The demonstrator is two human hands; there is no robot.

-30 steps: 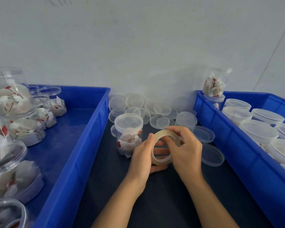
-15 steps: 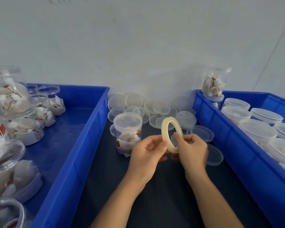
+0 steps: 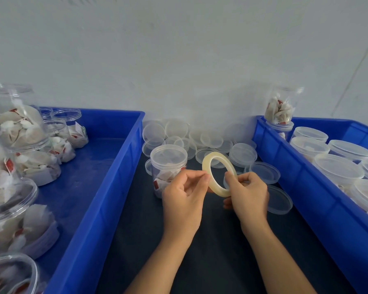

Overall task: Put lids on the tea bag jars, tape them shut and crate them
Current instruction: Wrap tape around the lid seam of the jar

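Observation:
A pale roll of clear tape (image 3: 210, 161) stands on edge above the dark table, held between both hands. My right hand (image 3: 248, 194) grips its lower right rim. My left hand (image 3: 185, 194) pinches its left edge with thumb and fingertips. Just behind my left hand stands a clear jar of tea bags (image 3: 168, 162) with a lid on it. A heap of loose clear lids (image 3: 202, 139) lies against the wall. The left blue crate (image 3: 115, 177) holds several open jars of tea bags (image 3: 19, 124). The right blue crate (image 3: 306, 187) holds several lidded jars (image 3: 338, 168).
One jar of tea bags (image 3: 282, 109) sits stacked on another at the right crate's back left corner. Two single lids (image 3: 278, 200) lie on the table right of my right hand. A white wall closes the back.
The tape roll has been lifted and turned from lying flat in both hands to standing on edge; my left fingers moved from inside the ring to pinching its left edge.

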